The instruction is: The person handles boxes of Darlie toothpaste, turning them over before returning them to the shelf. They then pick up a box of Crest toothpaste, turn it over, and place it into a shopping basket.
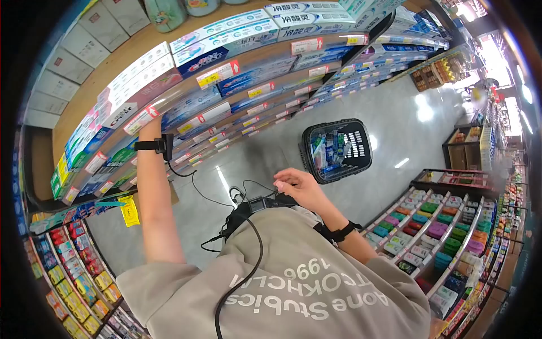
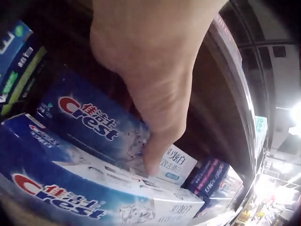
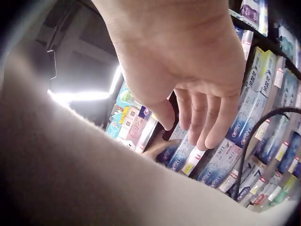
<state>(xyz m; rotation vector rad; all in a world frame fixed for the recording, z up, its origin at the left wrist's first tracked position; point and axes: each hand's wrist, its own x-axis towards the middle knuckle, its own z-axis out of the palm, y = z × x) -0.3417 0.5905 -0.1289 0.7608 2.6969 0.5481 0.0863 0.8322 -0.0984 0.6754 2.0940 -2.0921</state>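
Note:
In the left wrist view, my left hand reaches down among blue Crest toothpaste boxes inside a shelf. Its thumb overlaps the front of a rear Crest box, just above a second Crest toothpaste box in front. The other fingers are hidden, so I cannot tell whether they hold the rear box. From the head view, the shelf edge covers most of this hand. My right hand hangs in front of the body, its fingers loosely bent with nothing in them, as the right wrist view also shows.
A black shopping basket with several packages stands on the grey floor to the right. Toothpaste cartons line the shelves ahead, behind price tags. Racks of small colourful packs flank both sides. A cable runs over the shirt.

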